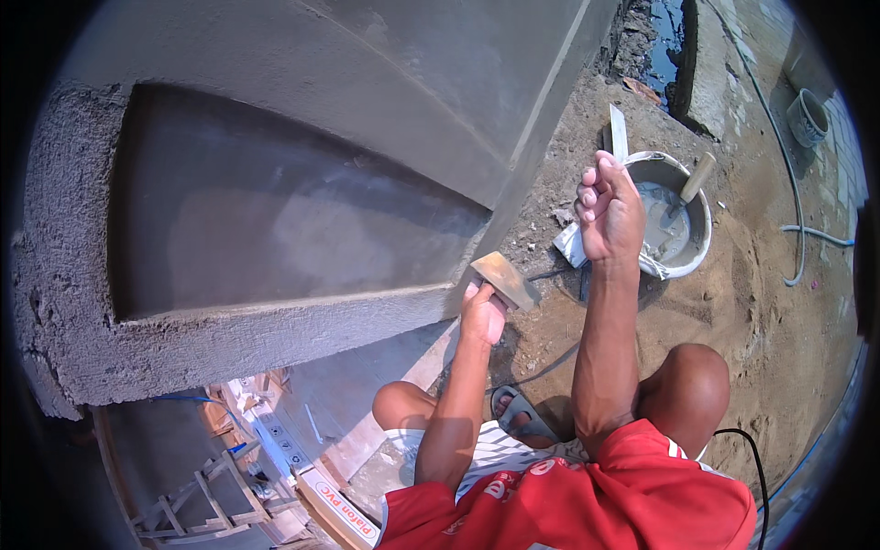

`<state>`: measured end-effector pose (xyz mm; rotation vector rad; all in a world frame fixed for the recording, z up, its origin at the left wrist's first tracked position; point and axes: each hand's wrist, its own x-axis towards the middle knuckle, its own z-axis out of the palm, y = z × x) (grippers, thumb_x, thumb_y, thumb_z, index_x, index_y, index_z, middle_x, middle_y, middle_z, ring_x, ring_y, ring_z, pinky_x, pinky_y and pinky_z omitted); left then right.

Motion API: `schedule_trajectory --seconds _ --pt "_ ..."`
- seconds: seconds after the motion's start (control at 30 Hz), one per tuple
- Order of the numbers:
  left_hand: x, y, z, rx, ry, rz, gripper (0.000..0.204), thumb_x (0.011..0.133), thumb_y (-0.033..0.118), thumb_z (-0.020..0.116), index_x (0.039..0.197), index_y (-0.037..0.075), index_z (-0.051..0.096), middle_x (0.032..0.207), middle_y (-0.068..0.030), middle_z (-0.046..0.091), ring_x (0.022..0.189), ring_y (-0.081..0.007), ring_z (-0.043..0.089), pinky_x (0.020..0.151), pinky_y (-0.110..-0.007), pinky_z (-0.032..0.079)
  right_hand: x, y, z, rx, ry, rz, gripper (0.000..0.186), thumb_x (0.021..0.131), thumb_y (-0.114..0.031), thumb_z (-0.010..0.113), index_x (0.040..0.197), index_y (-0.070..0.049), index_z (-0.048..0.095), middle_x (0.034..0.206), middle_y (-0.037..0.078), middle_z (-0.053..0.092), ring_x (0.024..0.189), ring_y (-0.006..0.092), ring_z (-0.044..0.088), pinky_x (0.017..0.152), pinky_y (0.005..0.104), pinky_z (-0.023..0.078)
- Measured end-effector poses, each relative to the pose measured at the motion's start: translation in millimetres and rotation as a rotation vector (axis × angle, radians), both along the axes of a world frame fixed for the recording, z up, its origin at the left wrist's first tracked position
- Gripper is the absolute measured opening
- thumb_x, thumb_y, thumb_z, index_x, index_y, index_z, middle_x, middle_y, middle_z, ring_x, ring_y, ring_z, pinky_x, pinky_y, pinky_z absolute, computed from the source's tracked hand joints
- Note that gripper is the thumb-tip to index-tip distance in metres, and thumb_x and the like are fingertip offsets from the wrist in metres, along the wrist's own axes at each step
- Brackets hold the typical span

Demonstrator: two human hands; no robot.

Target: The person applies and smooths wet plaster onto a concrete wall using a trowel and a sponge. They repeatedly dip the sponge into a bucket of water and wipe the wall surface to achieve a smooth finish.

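One left hand (pixel 483 313) grips flat wooden float (pixel 505 279).

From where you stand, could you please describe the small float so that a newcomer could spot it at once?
Start at the big grey plastered wall with its recessed panel and follow the panel's lower ledge to the right corner. There the left hand presses a small flat tan wooden float against the edge. Unlike the trowel standing in the mortar bucket, it is a handheld rectangular board.

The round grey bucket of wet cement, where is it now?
In the head view, the round grey bucket of wet cement stands on sandy ground right of centre, just behind the raised right hand.
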<state>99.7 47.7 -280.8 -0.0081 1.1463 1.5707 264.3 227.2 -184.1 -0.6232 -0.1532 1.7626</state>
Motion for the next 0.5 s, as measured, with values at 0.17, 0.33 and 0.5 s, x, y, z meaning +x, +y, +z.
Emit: schedule_trajectory --seconds 0.17,0.33,0.5 --pt "20 -5 0 -0.072 -0.046 -0.043 0.042 0.089 -0.002 0.048 0.13 0.004 0.043 0.123 -0.0139 0.055 0.111 -0.0277 0.057 0.095 -0.047 0.047 15 18 118 0.435 -0.146 -0.157 0.018 0.092 -0.013 0.057 0.106 -0.002 0.056 0.072 0.007 0.061 0.053 0.0093 0.052 0.04 0.0206 0.037" --pt "51 2 -1 0.182 -0.144 -0.214 0.041 0.086 -0.004 0.049 0.127 0.003 0.046 0.118 -0.0142 0.057 0.104 -0.0262 0.06 0.088 -0.043 0.051 22 69 244 0.989 -0.979 -0.019 0.027 0.093 -0.016 0.052 0.113 0.001 0.056 0.085 0.008 0.06 0.069 0.0124 0.052 0.059 0.0241 0.045" --pt "50 -18 9 0.234 -0.163 -0.195 0.041 0.085 -0.009 0.049 0.124 0.002 0.051 0.122 -0.0137 0.057 0.113 -0.0277 0.057 0.099 -0.046 0.048 32 68 184 1.286 -1.514 0.253 0.021 0.094 -0.024 0.06 0.083 -0.007 0.055 0.067 0.001 0.052 0.057 0.0083 0.044 0.048 0.0251 0.035"
